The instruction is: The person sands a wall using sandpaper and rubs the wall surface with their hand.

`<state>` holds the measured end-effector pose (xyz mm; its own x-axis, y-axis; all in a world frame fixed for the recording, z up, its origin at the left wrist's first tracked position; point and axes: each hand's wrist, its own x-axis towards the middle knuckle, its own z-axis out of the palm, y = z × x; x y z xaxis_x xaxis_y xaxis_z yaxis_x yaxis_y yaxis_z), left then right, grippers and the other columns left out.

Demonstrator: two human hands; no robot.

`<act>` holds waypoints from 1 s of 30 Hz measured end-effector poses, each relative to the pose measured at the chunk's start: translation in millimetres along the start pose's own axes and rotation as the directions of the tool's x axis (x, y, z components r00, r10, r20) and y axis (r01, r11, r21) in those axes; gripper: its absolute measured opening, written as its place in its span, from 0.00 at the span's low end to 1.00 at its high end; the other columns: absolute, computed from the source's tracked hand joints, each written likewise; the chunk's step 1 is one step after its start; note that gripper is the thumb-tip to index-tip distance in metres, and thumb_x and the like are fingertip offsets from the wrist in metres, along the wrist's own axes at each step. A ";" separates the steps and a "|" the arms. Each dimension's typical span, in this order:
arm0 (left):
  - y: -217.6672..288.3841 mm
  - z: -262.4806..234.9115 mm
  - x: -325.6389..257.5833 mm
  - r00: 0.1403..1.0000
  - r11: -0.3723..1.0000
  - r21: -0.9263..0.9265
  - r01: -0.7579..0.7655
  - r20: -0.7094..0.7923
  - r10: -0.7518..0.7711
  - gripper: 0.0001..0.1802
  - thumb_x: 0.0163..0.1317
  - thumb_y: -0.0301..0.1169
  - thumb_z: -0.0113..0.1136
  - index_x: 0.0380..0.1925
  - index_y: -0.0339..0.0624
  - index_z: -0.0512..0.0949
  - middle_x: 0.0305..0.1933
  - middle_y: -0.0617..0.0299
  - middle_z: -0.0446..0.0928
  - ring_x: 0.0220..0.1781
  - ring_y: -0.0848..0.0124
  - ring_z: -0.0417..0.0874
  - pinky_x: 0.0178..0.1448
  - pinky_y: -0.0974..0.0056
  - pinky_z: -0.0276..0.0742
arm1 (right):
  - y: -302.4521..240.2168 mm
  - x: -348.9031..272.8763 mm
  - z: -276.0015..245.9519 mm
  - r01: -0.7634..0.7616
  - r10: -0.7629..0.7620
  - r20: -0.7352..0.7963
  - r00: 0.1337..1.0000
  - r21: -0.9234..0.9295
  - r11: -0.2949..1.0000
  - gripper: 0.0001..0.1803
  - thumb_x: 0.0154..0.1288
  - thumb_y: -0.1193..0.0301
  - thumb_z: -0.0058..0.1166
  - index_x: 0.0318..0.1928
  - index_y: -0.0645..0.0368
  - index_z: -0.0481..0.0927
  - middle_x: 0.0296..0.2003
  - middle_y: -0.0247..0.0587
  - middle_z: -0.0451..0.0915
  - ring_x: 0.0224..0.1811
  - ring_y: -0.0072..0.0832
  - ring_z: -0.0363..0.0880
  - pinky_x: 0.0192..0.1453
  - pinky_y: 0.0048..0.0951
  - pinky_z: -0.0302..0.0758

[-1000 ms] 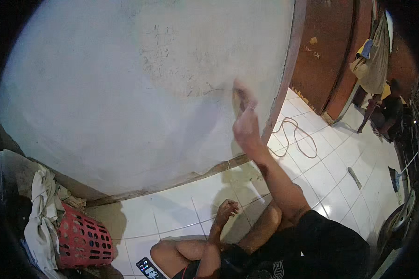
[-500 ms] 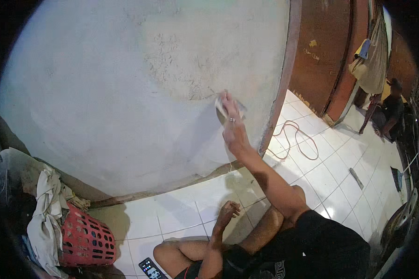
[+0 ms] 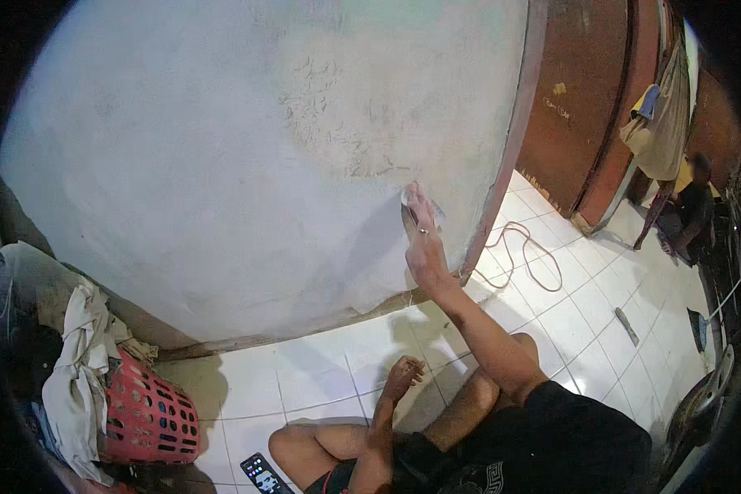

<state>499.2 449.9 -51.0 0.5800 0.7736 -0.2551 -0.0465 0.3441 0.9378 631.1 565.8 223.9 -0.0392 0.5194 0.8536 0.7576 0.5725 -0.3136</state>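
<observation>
Hanging over the tiled floor [image 3: 313,379] near the bent legs [image 3: 325,449], left hand [image 3: 403,379] half-open, fingers loosely curled. Phone [image 3: 263,475] face-up, screen lit, beside the left knee. Red perforated basket [image 3: 152,457] further left, white cloth [image 3: 78,370] along its side. Right hand [image 3: 425,243] gripping a pale flat piece [image 3: 404,198] at the wall [image 3: 181,206], just below a rough, chipped patch [image 3: 346,148]; kind of piece unclear, largely covered by fingers. Beyond: looped cord [image 3: 556,262] on tiles, brown door [image 3: 576,74], hanging cloth [image 3: 667,115], another person [image 3: 693,206], low down.
</observation>
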 end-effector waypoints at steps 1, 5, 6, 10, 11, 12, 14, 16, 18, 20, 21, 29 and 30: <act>0.0 0.7 -0.9 1.000 1.000 -0.006 0.002 0.004 -0.002 0.24 0.64 0.52 0.60 0.44 0.42 0.74 0.35 0.60 0.79 0.35 0.71 0.82 0.40 0.66 0.77 | 2.1 -5.8 0.9 0.040 -0.040 -0.013 0.999 -0.009 0.999 0.46 0.53 0.94 0.35 0.74 0.57 0.48 0.74 0.52 0.51 0.77 0.53 0.47 0.78 0.48 0.51; -0.5 1.5 -0.1 1.000 0.999 0.031 -0.013 0.019 0.013 0.24 0.64 0.52 0.59 0.44 0.43 0.74 0.35 0.60 0.79 0.35 0.71 0.82 0.40 0.67 0.77 | 8.5 4.6 2.2 0.019 -0.019 0.003 1.000 0.005 1.000 0.44 0.55 0.93 0.34 0.74 0.58 0.46 0.74 0.54 0.52 0.76 0.54 0.49 0.78 0.49 0.51; -1.1 1.2 0.2 1.000 0.999 0.040 -0.019 0.025 0.018 0.24 0.64 0.52 0.59 0.44 0.43 0.74 0.35 0.60 0.79 0.35 0.71 0.82 0.40 0.67 0.76 | 10.0 14.2 3.1 0.084 -0.082 -0.049 0.995 0.034 0.996 0.42 0.57 0.93 0.34 0.73 0.59 0.47 0.73 0.55 0.52 0.76 0.55 0.49 0.78 0.49 0.51; -4.2 -0.4 0.7 0.999 0.997 0.067 -0.028 0.026 0.026 0.24 0.63 0.53 0.60 0.43 0.42 0.74 0.34 0.60 0.79 0.35 0.71 0.81 0.39 0.67 0.76 | 3.8 31.5 2.4 0.097 -0.102 -0.101 0.990 -0.060 0.994 0.37 0.60 0.92 0.32 0.71 0.60 0.50 0.73 0.55 0.54 0.75 0.56 0.51 0.77 0.50 0.54; -5.1 -0.7 0.8 1.000 0.997 0.076 -0.024 0.021 0.022 0.25 0.62 0.54 0.60 0.43 0.42 0.74 0.34 0.60 0.79 0.34 0.72 0.81 0.38 0.67 0.76 | 0.5 29.9 1.8 0.061 -0.064 -0.091 0.994 -0.034 0.998 0.37 0.60 0.92 0.33 0.70 0.60 0.52 0.72 0.55 0.55 0.74 0.57 0.53 0.77 0.49 0.54; -6.3 -0.5 1.1 1.000 0.995 0.093 -0.019 0.014 0.018 0.28 0.61 0.56 0.61 0.42 0.41 0.74 0.33 0.60 0.79 0.34 0.72 0.80 0.36 0.66 0.75 | -1.0 29.8 0.7 0.039 -0.041 -0.101 0.994 -0.024 0.999 0.37 0.60 0.92 0.33 0.70 0.60 0.52 0.72 0.55 0.55 0.74 0.57 0.53 0.77 0.49 0.54; -8.9 -0.9 1.5 0.999 0.995 0.087 -0.047 0.020 0.045 0.25 0.63 0.53 0.60 0.43 0.42 0.74 0.34 0.61 0.79 0.34 0.72 0.81 0.37 0.67 0.75 | -2.7 27.5 -1.4 0.081 -0.083 -0.119 0.989 -0.022 0.996 0.38 0.59 0.93 0.34 0.71 0.59 0.52 0.72 0.54 0.56 0.73 0.56 0.55 0.77 0.49 0.55; -11.4 -1.8 3.5 0.997 0.994 0.082 -0.076 0.026 0.074 0.22 0.64 0.50 0.59 0.43 0.43 0.75 0.35 0.61 0.79 0.35 0.72 0.81 0.38 0.67 0.76 | -6.2 16.1 -3.6 0.033 -0.039 -0.076 0.996 -0.080 0.996 0.39 0.58 0.93 0.35 0.71 0.59 0.53 0.72 0.54 0.56 0.74 0.55 0.55 0.77 0.48 0.56; -13.9 -2.8 6.5 1.000 0.992 0.123 -0.002 0.012 0.000 0.20 0.64 0.49 0.60 0.43 0.45 0.75 0.34 0.61 0.79 0.34 0.72 0.81 0.37 0.68 0.76 | -8.1 7.4 -3.1 -0.039 0.037 -0.018 0.999 -0.091 0.995 0.40 0.57 0.93 0.36 0.71 0.59 0.53 0.72 0.54 0.57 0.74 0.54 0.55 0.77 0.48 0.57; -15.7 -3.6 8.6 0.999 0.996 0.082 -0.039 0.032 0.037 0.20 0.64 0.48 0.60 0.43 0.45 0.75 0.34 0.61 0.79 0.33 0.72 0.81 0.37 0.68 0.76 | -8.0 5.0 -1.7 -0.020 0.018 -0.026 1.000 -0.089 0.996 0.39 0.58 0.93 0.36 0.71 0.59 0.52 0.71 0.56 0.58 0.73 0.54 0.55 0.76 0.48 0.58; -16.1 -3.7 8.9 1.000 0.993 0.113 0.012 0.028 -0.015 0.19 0.64 0.48 0.60 0.43 0.45 0.75 0.34 0.60 0.79 0.33 0.72 0.81 0.37 0.68 0.76 | -7.3 6.7 -0.8 -0.032 0.031 -0.024 0.999 -0.019 0.999 0.39 0.58 0.93 0.36 0.71 0.60 0.52 0.71 0.57 0.57 0.74 0.54 0.55 0.76 0.47 0.58; -4.5 1.6 1.9 1.000 0.995 0.104 -0.002 -0.001 0.002 0.20 0.64 0.47 0.60 0.43 0.41 0.74 0.34 0.57 0.80 0.33 0.71 0.81 0.38 0.66 0.77 | -3.1 34.3 2.6 0.072 -0.074 -0.137 0.988 -0.020 0.997 0.41 0.56 0.94 0.34 0.72 0.58 0.51 0.72 0.58 0.55 0.75 0.53 0.53 0.77 0.47 0.55; -2.7 1.7 1.5 0.999 0.990 0.141 0.025 -0.026 -0.022 0.21 0.64 0.47 0.60 0.43 0.41 0.74 0.35 0.57 0.80 0.33 0.70 0.81 0.38 0.65 0.77 | -4.2 30.7 2.9 0.101 -0.106 -0.121 0.987 -0.041 0.994 0.40 0.58 0.93 0.34 0.72 0.58 0.52 0.72 0.58 0.55 0.75 0.53 0.53 0.77 0.47 0.54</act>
<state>501.6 449.3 -53.5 0.5597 0.7795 -0.2813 0.0830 0.2850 0.9549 624.8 581.2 250.2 -0.0401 0.3758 0.9258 0.7759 0.5956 -0.2081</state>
